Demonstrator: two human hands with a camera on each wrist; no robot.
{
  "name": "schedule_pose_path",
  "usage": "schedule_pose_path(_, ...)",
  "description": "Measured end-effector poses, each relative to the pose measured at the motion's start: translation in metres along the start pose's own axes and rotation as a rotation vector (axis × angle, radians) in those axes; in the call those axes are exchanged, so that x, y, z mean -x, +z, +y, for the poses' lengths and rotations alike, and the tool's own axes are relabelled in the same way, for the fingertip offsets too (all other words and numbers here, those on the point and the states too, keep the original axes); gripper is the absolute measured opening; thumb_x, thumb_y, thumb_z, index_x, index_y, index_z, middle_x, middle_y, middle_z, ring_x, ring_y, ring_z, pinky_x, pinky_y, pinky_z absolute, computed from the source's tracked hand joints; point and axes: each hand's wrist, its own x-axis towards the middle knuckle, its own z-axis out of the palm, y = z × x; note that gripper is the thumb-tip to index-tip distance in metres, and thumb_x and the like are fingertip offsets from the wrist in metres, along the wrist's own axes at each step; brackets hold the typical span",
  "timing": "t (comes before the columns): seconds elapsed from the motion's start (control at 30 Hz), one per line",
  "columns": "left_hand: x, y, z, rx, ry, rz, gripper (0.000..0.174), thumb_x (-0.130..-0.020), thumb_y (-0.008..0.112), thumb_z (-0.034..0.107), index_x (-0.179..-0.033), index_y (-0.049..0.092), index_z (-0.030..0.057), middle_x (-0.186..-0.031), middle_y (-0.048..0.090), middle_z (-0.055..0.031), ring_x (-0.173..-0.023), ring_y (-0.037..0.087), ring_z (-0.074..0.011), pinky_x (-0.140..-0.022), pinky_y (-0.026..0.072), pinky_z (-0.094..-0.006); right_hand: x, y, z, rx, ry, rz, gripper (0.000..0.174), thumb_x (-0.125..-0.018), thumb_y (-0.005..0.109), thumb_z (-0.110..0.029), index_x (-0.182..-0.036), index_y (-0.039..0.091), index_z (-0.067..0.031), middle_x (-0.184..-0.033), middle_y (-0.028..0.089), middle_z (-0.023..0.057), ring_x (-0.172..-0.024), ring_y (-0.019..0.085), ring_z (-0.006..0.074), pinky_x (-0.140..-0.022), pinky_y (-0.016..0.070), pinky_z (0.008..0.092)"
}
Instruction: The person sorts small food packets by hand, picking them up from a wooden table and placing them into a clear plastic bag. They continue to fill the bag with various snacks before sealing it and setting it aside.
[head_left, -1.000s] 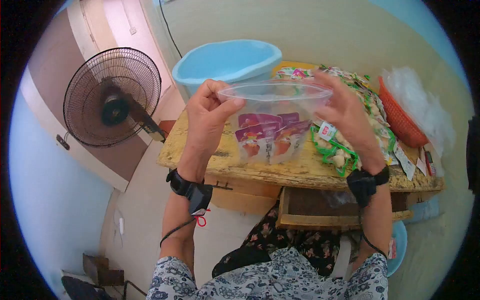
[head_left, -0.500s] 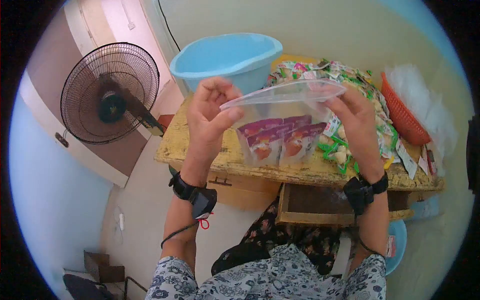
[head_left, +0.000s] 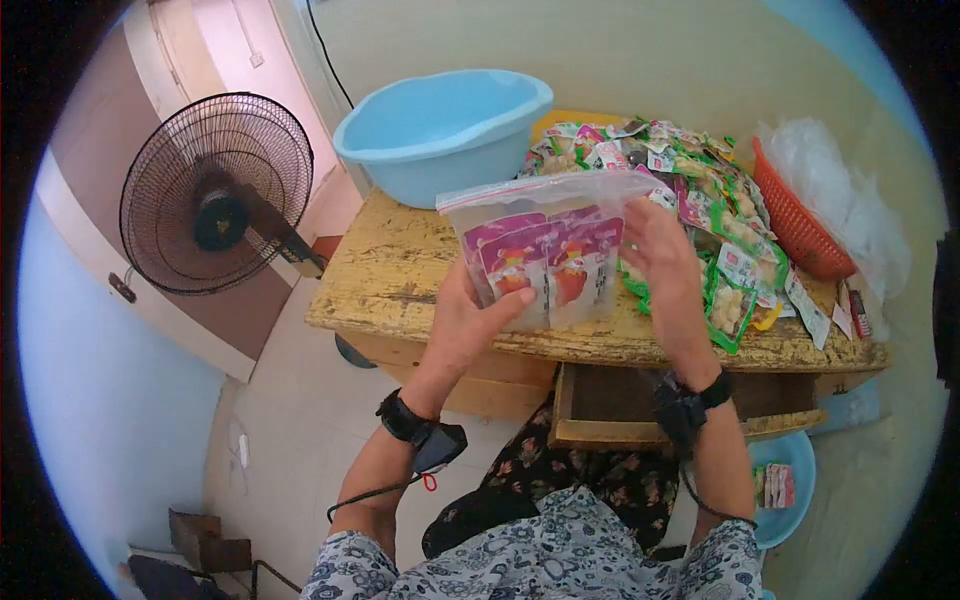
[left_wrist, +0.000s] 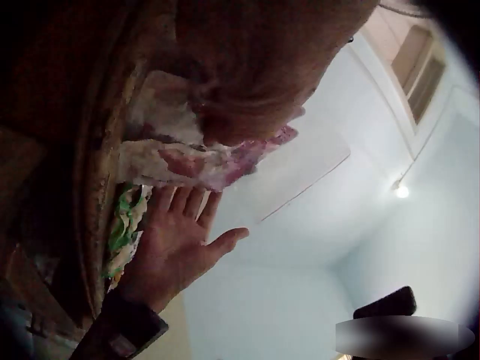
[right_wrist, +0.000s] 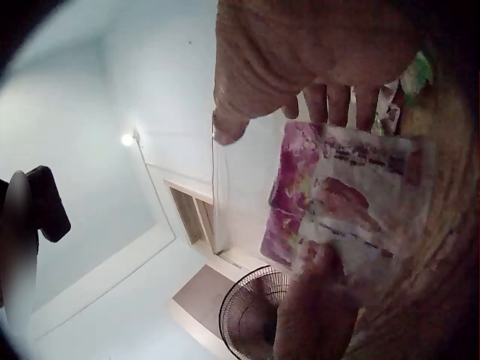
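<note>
A clear zip-top bag [head_left: 548,190] with several purple-and-white packets [head_left: 572,262] inside stands upright over the front of the worn yellow table [head_left: 385,250]. My left hand [head_left: 465,325] grips its lower left side, thumb across the front and the other fingers hidden behind. At the bag's right side is my right hand [head_left: 665,265], fingers extended along the edge. The left wrist view shows that right hand [left_wrist: 176,244] with its palm facing the bag and fingers straight. In the right wrist view the left thumb overlaps the packets' [right_wrist: 330,195] lower part.
Behind the bag stands a light blue basin [head_left: 440,150]. Green-edged food packets [head_left: 690,165] are heaped at the right, beside a red basket [head_left: 800,215] and clear plastic bags [head_left: 840,190]. A drawer [head_left: 640,432] juts out below; a fan [head_left: 218,195] stands left.
The left hand has moved from the bag's top left corner down to its lower left side. The right hand has left the top edge for the right side. The bag's mouth has flattened.
</note>
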Motion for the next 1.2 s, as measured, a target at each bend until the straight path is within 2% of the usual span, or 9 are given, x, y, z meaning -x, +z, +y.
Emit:
schedule_pose_path(0.2, 0.003, 0.000, -0.013, 0.029, -0.095, 0.009, 0.047, -0.087, 0.075, 0.006, -0.128, 0.054, 0.0006, -0.120, 0.066, -0.0079, -0.111, 0.062, -0.0162, -0.097, 0.0505, -0.0346, 0.023, 0.021, 0.052, 0.221, -0.133, 0.080, 0.074, -0.077, 0.084, -0.016, -0.140, 0.048, -0.0015, -0.135, 0.058, 0.0137, -0.123, 0.055, 0.0195, -0.107, 0.0435, 0.0366)
schedule_pose_path(0.4, 0.002, -0.004, -0.012, 0.056, -0.070, -0.082, 0.053, -0.088, 0.075, 0.006, -0.135, 0.050, 0.0014, -0.124, 0.064, -0.0069, -0.113, 0.061, -0.0166, -0.101, 0.0481, -0.0349, 0.023, 0.009, 0.033, 0.281, 0.031, -0.081, 0.059, -0.075, 0.087, -0.020, -0.124, 0.060, -0.0022, -0.113, 0.070, 0.0082, -0.101, 0.067, 0.0192, -0.092, 0.0515, 0.0344)
schedule_pose_path(0.6, -0.008, 0.007, -0.015, 0.191, 0.029, -0.070, 0.074, -0.081, 0.066, -0.003, -0.148, 0.035, 0.0043, -0.137, 0.054, -0.0097, -0.126, 0.054, -0.0209, -0.104, 0.0460, -0.0356, 0.029, 0.035, -0.002, 0.580, -0.249, 0.044, 0.049, -0.078, 0.084, -0.018, -0.119, 0.061, -0.0013, -0.102, 0.072, 0.0126, -0.092, 0.069, 0.0236, -0.083, 0.0533, 0.0349)
schedule_pose_path(0.7, -0.001, 0.006, -0.012, 0.471, -0.180, -0.096, 0.083, -0.072, 0.058, -0.008, -0.150, 0.033, 0.0060, -0.139, 0.051, -0.0100, -0.126, 0.054, -0.0250, -0.105, 0.0458, -0.0360, 0.023, 0.042, -0.014, 0.707, -0.373, -0.011, 0.045, -0.081, 0.081, -0.019, -0.117, 0.061, -0.0015, -0.095, 0.069, 0.0169, -0.086, 0.068, 0.0332, -0.074, 0.0530, 0.0395)
schedule_pose_path(0.8, 0.003, 0.018, -0.012, 0.577, -0.159, 0.028, 0.088, -0.068, 0.055, -0.009, -0.151, 0.032, 0.0074, -0.138, 0.052, -0.0092, -0.125, 0.055, -0.0272, -0.107, 0.0453, -0.0363, 0.014, 0.039, -0.030, 1.009, -0.355, -0.045, 0.042, -0.081, 0.080, -0.010, -0.117, 0.061, -0.0003, -0.097, 0.071, 0.0124, -0.086, 0.070, 0.0188, -0.077, 0.0534, 0.0317)
schedule_pose_path(0.9, 0.007, 0.016, -0.016, 0.693, -0.160, 0.049, 0.085, -0.069, 0.056, -0.009, -0.150, 0.033, 0.0060, -0.137, 0.054, -0.0092, -0.127, 0.055, -0.0269, -0.107, 0.0449, -0.0366, 0.022, 0.046, -0.047, 1.038, -0.517, -0.077, 0.042, -0.081, 0.079, -0.009, -0.117, 0.060, 0.0001, -0.095, 0.069, 0.0143, -0.085, 0.069, 0.0214, -0.076, 0.0532, 0.0315)
schedule_pose_path(1.0, 0.007, 0.016, -0.011, 0.590, -0.168, -0.039, 0.084, -0.070, 0.057, -0.008, -0.150, 0.033, 0.0049, -0.137, 0.055, -0.0100, -0.127, 0.054, -0.0255, -0.109, 0.0436, -0.0392, 0.009, 0.038, -0.039, 1.061, -0.332, -0.033, 0.040, -0.082, 0.078, -0.009, -0.117, 0.060, 0.0013, -0.098, 0.069, 0.0112, -0.085, 0.069, 0.0205, -0.078, 0.0529, 0.0309)
schedule_pose_path(1.1, 0.006, 0.017, -0.005, 0.534, -0.152, -0.050, 0.075, -0.075, 0.066, -0.004, -0.145, 0.041, 0.0038, -0.135, 0.058, -0.0100, -0.123, 0.059, -0.0234, -0.106, 0.0464, -0.0405, 0.015, 0.039, -0.035, 0.818, -0.433, -0.038, 0.043, -0.082, 0.078, -0.014, -0.119, 0.059, -0.0014, -0.092, 0.068, 0.0165, -0.084, 0.069, 0.0284, -0.073, 0.0529, 0.0374)
schedule_pose_path(1.2, 0.011, 0.017, -0.002, 0.368, -0.182, -0.048, 0.065, -0.079, 0.075, 0.002, -0.139, 0.049, 0.0031, -0.128, 0.064, -0.0085, -0.115, 0.063, -0.0195, -0.101, 0.0508, -0.0380, 0.015, 0.039, -0.036, 0.563, -0.159, -0.059, 0.045, -0.082, 0.077, -0.012, -0.122, 0.059, -0.0012, -0.099, 0.069, 0.0111, -0.092, 0.068, 0.0201, -0.080, 0.0529, 0.0330)
